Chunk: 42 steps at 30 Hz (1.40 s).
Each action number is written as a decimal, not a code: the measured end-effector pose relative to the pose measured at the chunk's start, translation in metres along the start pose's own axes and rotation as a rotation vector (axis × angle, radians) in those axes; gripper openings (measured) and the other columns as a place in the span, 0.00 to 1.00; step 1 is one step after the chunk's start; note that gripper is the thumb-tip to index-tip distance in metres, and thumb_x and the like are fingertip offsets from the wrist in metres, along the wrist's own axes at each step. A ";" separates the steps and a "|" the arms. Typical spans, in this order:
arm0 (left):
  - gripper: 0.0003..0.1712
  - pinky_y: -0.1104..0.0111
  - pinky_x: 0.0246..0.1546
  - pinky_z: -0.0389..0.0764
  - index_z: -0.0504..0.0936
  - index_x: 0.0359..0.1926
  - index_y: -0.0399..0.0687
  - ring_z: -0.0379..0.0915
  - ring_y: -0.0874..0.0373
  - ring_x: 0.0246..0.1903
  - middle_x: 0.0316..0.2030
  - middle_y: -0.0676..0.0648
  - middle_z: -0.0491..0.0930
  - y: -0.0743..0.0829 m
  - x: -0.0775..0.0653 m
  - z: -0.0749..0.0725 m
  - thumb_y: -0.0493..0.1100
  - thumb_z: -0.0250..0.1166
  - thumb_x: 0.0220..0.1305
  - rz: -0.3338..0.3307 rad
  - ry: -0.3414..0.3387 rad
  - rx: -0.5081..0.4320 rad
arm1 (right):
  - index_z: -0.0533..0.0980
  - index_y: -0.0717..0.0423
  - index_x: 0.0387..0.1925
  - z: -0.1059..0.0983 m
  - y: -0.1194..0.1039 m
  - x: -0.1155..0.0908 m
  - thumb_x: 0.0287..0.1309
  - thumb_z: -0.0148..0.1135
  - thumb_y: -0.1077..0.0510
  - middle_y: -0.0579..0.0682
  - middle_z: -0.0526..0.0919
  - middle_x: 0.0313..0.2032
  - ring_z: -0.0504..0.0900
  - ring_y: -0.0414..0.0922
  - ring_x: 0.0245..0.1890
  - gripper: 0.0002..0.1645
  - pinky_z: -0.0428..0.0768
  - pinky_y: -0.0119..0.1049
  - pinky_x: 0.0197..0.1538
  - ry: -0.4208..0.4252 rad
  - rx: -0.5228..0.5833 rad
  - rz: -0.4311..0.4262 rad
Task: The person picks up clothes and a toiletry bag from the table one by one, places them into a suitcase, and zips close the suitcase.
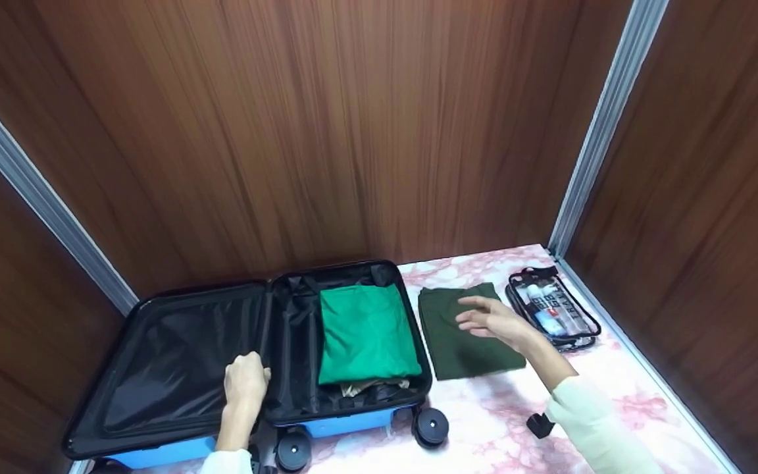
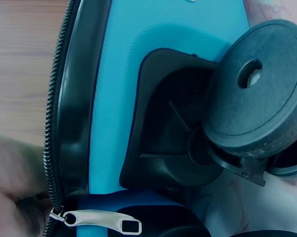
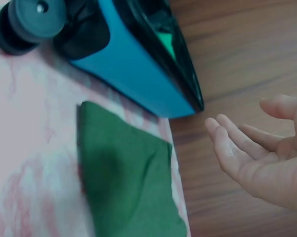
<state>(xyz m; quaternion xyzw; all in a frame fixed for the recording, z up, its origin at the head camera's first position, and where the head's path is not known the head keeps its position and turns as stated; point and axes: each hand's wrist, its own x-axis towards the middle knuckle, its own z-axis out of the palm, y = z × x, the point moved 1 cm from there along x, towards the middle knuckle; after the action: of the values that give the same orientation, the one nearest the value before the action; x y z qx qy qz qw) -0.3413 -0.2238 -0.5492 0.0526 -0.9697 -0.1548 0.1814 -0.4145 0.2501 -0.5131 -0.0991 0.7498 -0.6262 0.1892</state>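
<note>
An open suitcase (image 1: 181, 368) lies with its two black-lined halves spread. In its right half lies a folded bright green garment (image 1: 366, 332), with a beige cloth (image 1: 359, 387) partly showing beneath. My left hand (image 1: 246, 382) is over the left half near the middle seam, fingers curled; no held thing is visible. Its wrist view shows a metal zipper pull (image 2: 104, 219) and a wheel (image 2: 259, 91) close by. My right hand (image 1: 494, 322) hovers with fingers loosely extended over a folded dark green garment (image 1: 451, 349) and holds nothing.
A clear toiletry pouch (image 1: 553, 309) with black trim and small bottles lies at the right. A small black object (image 1: 539, 425) appears beside the right sleeve. Wood-grain walls (image 1: 353, 131) enclose the pink marbled surface (image 1: 478, 428). Suitcase wheels (image 1: 431, 426) jut toward me.
</note>
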 end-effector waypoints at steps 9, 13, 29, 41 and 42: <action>0.09 0.44 0.30 0.81 0.82 0.25 0.27 0.81 0.29 0.27 0.26 0.26 0.83 0.002 0.002 -0.001 0.34 0.71 0.50 -0.008 0.008 -0.002 | 0.54 0.70 0.72 -0.024 0.012 -0.007 0.72 0.49 0.61 0.46 0.82 0.46 0.83 0.36 0.47 0.33 0.80 0.29 0.52 0.068 0.019 -0.012; 0.09 0.44 0.30 0.81 0.82 0.25 0.27 0.81 0.29 0.26 0.26 0.26 0.83 0.002 0.001 0.000 0.34 0.71 0.50 -0.004 0.014 0.000 | 0.54 0.70 0.72 -0.032 0.017 -0.010 0.72 0.49 0.60 0.47 0.82 0.48 0.83 0.36 0.48 0.34 0.79 0.30 0.53 0.087 0.022 -0.010; 0.09 0.43 0.29 0.81 0.82 0.25 0.28 0.80 0.28 0.26 0.25 0.26 0.83 0.001 -0.001 0.001 0.33 0.72 0.48 -0.001 0.034 -0.010 | 0.55 0.73 0.71 -0.049 0.048 -0.013 0.72 0.49 0.61 0.52 0.81 0.53 0.80 0.34 0.46 0.33 0.78 0.33 0.54 0.247 -0.016 0.034; 0.09 0.43 0.29 0.81 0.82 0.24 0.27 0.80 0.28 0.25 0.24 0.26 0.82 -0.001 -0.001 0.002 0.32 0.71 0.47 0.012 0.051 -0.008 | 0.60 0.76 0.67 -0.045 0.076 -0.003 0.61 0.54 0.66 0.78 0.67 0.62 0.69 0.66 0.60 0.34 0.72 0.51 0.60 0.453 -0.290 0.085; 0.09 0.43 0.29 0.80 0.82 0.24 0.27 0.80 0.28 0.25 0.24 0.26 0.82 -0.001 -0.001 0.002 0.32 0.71 0.47 0.014 0.053 -0.006 | 0.59 0.77 0.67 -0.045 0.078 -0.002 0.60 0.54 0.65 0.78 0.66 0.63 0.68 0.67 0.61 0.35 0.71 0.54 0.62 0.450 -0.300 0.100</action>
<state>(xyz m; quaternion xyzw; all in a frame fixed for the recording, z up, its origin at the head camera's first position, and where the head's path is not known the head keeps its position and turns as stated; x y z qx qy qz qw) -0.3409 -0.2236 -0.5519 0.0492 -0.9644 -0.1552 0.2085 -0.4244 0.3061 -0.5823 0.0527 0.8614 -0.5042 0.0316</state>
